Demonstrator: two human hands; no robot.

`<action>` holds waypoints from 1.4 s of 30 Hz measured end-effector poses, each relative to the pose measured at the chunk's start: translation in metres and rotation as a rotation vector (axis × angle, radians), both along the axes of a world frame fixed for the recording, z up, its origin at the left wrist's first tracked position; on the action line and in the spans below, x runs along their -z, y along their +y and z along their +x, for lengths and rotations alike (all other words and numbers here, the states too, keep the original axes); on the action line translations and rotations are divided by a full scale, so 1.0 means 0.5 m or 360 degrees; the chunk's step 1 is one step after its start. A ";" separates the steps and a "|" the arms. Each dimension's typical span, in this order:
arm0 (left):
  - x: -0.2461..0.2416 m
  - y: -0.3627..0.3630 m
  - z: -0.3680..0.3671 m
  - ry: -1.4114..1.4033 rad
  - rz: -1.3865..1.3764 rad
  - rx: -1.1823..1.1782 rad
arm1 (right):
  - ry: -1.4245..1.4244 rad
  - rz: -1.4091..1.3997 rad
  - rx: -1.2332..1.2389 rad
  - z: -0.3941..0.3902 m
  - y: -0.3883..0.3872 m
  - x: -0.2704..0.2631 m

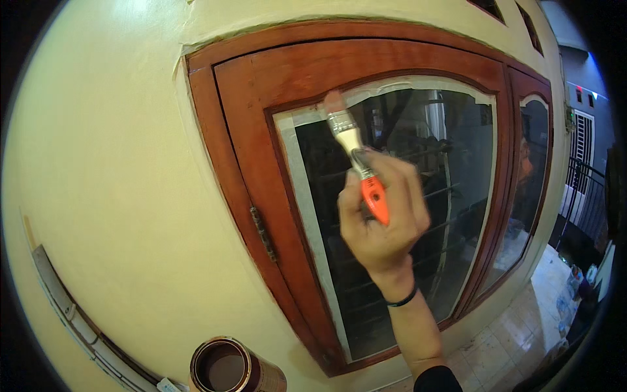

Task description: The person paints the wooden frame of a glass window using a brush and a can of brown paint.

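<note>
My right hand (384, 210) grips a paintbrush (349, 139) by its white and orange handle. The blurred bristles touch the inner moulding at the upper left of the reddish-brown wooden window frame (294, 68). Pale masking tape (308, 186) lines the edge of the glass pane (406, 147) beside the wood. At the bottom left is an open metal paint can (267, 375) with brown liquid inside. A sliver of my left hand (192, 384) shows at the can's left side, holding it; the rest of that hand is hidden or out of view.
A metal hinge (263, 234) sits on the window's left side. Cream wall (122, 171) surrounds the frame. Long pale strips (83, 328) lie along the lower left. At the right are floor tiles (490, 353), plastic items (568, 299) and a dark metal railing (585, 191).
</note>
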State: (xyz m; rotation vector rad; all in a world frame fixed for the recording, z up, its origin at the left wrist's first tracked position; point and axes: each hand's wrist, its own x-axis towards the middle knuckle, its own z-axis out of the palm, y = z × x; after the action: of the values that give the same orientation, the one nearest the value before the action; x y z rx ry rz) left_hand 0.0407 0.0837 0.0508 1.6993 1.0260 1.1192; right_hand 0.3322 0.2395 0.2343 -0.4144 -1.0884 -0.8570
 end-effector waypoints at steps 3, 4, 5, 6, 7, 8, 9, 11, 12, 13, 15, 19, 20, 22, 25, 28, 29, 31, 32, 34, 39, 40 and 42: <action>0.004 -0.002 -0.001 -0.0004 -0.0004 0.0000 | -0.0185 -0.0086 -0.0433 -0.056 -0.020 0.019; 0.004 -0.001 0.000 -0.0004 -0.0004 0.0003 | -0.0209 -0.0007 -0.0404 -0.053 -0.020 0.015; 0.003 -0.002 -0.001 -0.0004 -0.0002 0.0005 | -0.0212 -0.0005 -0.0409 -0.043 -0.017 0.015; 0.003 -0.003 0.000 -0.0006 0.0000 0.0004 | -0.0119 -0.0179 -0.0472 -0.025 -0.012 0.018; 0.004 -0.002 0.001 -0.0005 0.0003 0.0012 | 0.0006 -0.0280 -0.0552 -0.005 -0.007 0.017; 0.005 -0.001 0.003 -0.0008 0.0003 0.0023 | 0.0130 -0.0375 -0.0636 0.014 0.000 0.014; 0.004 0.000 0.002 -0.0007 0.0011 0.0017 | 0.0227 -0.0419 -0.0720 0.029 0.006 0.011; 0.006 -0.001 0.001 -0.0004 0.0008 0.0017 | 0.0327 -0.0404 -0.0818 0.030 -0.011 0.012; 0.007 -0.001 0.000 -0.0004 0.0001 0.0019 | 0.0314 -0.0374 -0.0806 0.020 -0.021 0.016; 0.008 0.000 0.000 -0.0002 0.0000 0.0024 | 0.0232 -0.0335 -0.0714 0.015 -0.028 0.015; 0.007 0.004 0.000 -0.0007 0.0000 0.0023 | -0.0079 -0.0145 -0.0480 -0.002 -0.022 -0.004; 0.010 0.006 -0.001 -0.0012 -0.0004 0.0012 | -0.0050 -0.0221 -0.0591 -0.004 0.006 -0.002; 0.010 0.004 -0.002 -0.0014 -0.0004 0.0010 | 0.0042 -0.0234 -0.0528 0.015 0.006 0.002; 0.012 0.007 -0.004 -0.0017 -0.0004 0.0019 | 0.0224 -0.0295 -0.0606 0.064 0.000 0.003; 0.014 0.009 -0.006 -0.0018 0.0000 0.0019 | 0.0460 -0.0350 -0.0728 0.151 0.001 -0.016; 0.019 0.011 -0.010 -0.0025 -0.0002 0.0017 | 0.0617 -0.0158 -0.0684 0.240 0.030 -0.038; 0.020 0.013 -0.011 -0.0029 -0.0006 0.0018 | 0.0659 -0.0071 -0.0674 0.264 0.034 -0.040; 0.021 0.017 -0.012 -0.0028 -0.0010 0.0030 | 0.0740 -0.0082 -0.0563 0.297 0.030 -0.038; 0.022 0.022 -0.010 -0.0032 -0.0014 0.0040 | 0.0780 -0.0064 -0.0487 0.304 0.031 -0.038; 0.023 0.024 -0.014 -0.0029 -0.0013 0.0027 | 0.0811 -0.0112 -0.0301 0.283 0.029 -0.039; 0.027 0.016 -0.031 -0.0025 -0.0022 -0.0021 | 0.0489 -0.0162 -0.0718 0.233 0.027 -0.029; 0.027 0.017 -0.031 -0.0025 -0.0027 -0.0017 | 0.0556 -0.0151 -0.0778 0.260 0.034 -0.031; 0.026 0.020 -0.028 -0.0018 -0.0031 -0.0006 | 0.0652 -0.0051 -0.0840 0.325 0.049 -0.037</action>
State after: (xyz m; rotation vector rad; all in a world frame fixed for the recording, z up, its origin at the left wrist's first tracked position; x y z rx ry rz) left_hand 0.0265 0.0939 0.0377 1.6744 1.0306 1.1167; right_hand 0.4949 0.2638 0.2526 -0.2902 -0.7742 -0.2690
